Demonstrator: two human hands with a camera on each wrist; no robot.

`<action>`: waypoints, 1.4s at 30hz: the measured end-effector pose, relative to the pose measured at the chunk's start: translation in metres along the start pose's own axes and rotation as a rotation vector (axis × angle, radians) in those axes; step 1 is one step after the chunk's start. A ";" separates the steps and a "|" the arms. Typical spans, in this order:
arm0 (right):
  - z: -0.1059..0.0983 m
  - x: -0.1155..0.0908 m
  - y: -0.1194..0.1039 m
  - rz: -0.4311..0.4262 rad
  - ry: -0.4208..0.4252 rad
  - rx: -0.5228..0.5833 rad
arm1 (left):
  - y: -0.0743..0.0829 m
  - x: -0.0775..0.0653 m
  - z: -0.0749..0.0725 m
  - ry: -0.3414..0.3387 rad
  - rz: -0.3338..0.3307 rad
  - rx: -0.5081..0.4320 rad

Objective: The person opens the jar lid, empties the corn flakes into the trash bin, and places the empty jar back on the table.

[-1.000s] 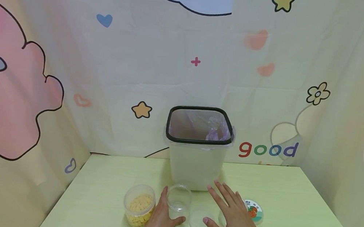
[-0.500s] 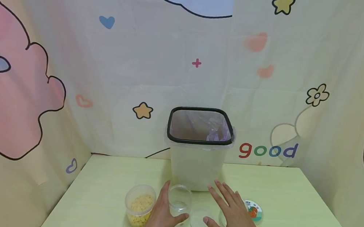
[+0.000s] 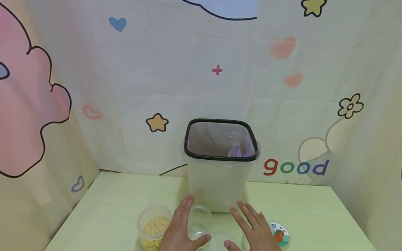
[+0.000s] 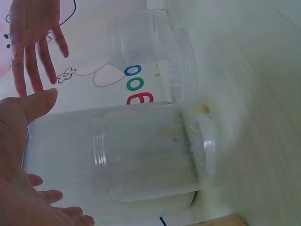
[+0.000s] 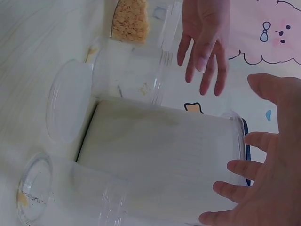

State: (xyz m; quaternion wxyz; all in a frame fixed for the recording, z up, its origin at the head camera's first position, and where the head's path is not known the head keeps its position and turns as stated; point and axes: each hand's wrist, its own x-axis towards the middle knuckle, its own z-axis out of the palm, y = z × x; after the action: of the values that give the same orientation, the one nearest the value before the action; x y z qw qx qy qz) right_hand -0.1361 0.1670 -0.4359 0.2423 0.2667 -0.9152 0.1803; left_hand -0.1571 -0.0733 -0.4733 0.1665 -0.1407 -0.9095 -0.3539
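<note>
My left hand [image 3: 177,238] is spread with straight fingers just left of a clear empty jar [image 3: 200,220], holding nothing. In the left wrist view the thumb and fingers stand apart from that jar [image 4: 146,150]. A jar of yellow flakes [image 3: 151,228] is partly hidden behind the left hand. Fingers fanned out, my right hand [image 3: 260,244] hangs over a second clear jar [image 3: 245,243], which it mostly covers. The right wrist view shows this second jar [image 5: 84,193] standing on the table. Between the hands lies a clear round lid [image 3: 221,249].
Behind the jars stands a white trash bin [image 3: 217,183] with a black rim and a plastic liner. A round lid with a tomato-like picture [image 3: 280,234] lies right of my right hand. The pale green table [image 3: 126,187] meets a printed cloth backdrop [image 3: 174,66].
My left hand has come off the empty jar beside it, opening wider and shifting slightly up and forward. The jar stays in place, and the right hand has hardly moved.
</note>
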 end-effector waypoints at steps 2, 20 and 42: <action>0.000 0.000 0.000 -0.010 0.002 -0.019 | 0.002 0.001 -0.003 0.015 0.036 0.027; 0.001 0.006 -0.001 -0.061 0.003 -0.045 | 0.008 -0.003 -0.023 0.092 0.179 0.253; 0.004 0.012 -0.006 -0.076 -0.006 -0.031 | -0.008 -0.007 -0.046 0.140 0.101 0.258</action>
State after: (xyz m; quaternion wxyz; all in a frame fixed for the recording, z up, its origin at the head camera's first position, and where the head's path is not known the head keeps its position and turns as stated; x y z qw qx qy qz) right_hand -0.1427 0.1558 -0.4319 0.2502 0.2982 -0.9079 0.1557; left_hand -0.1445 -0.1122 -0.4490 0.2637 -0.1389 -0.9254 -0.2342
